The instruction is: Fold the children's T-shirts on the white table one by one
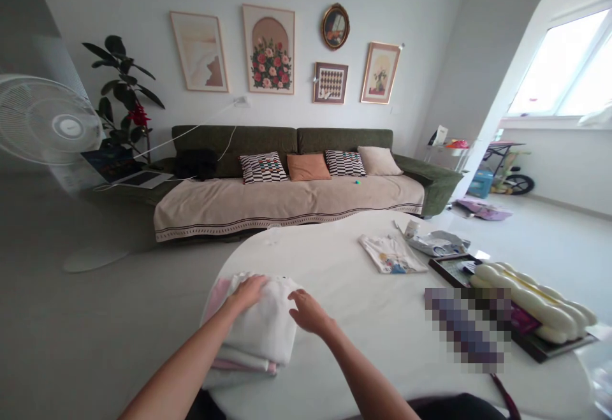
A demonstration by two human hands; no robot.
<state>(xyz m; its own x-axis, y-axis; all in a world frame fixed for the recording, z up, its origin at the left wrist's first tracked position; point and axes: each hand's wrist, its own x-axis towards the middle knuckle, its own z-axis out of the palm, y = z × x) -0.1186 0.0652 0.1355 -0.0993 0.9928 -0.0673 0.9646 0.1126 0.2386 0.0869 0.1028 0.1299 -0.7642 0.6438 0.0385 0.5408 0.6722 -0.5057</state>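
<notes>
A stack of folded white and pale pink cloths (261, 337) lies at the left edge of a white oval table (363, 318). My left hand (247, 293) rests flat on top of the stack, fingers stretched toward the far side. My right hand (309, 311) lies at the stack's right edge with fingers spread, touching the top cloth. Neither hand grips anything. A small folded white shirt with a printed picture (392, 254) lies farther back on the table, out of reach of both hands.
A crumpled plastic bag (435, 240) sits behind the shirt. A dark tray (535, 337) with a cream lumpy object (535, 302) stands at right. Beyond the table are a green sofa (296, 178) with cushions, a standing fan (48, 120) at left and a potted plant (124, 95).
</notes>
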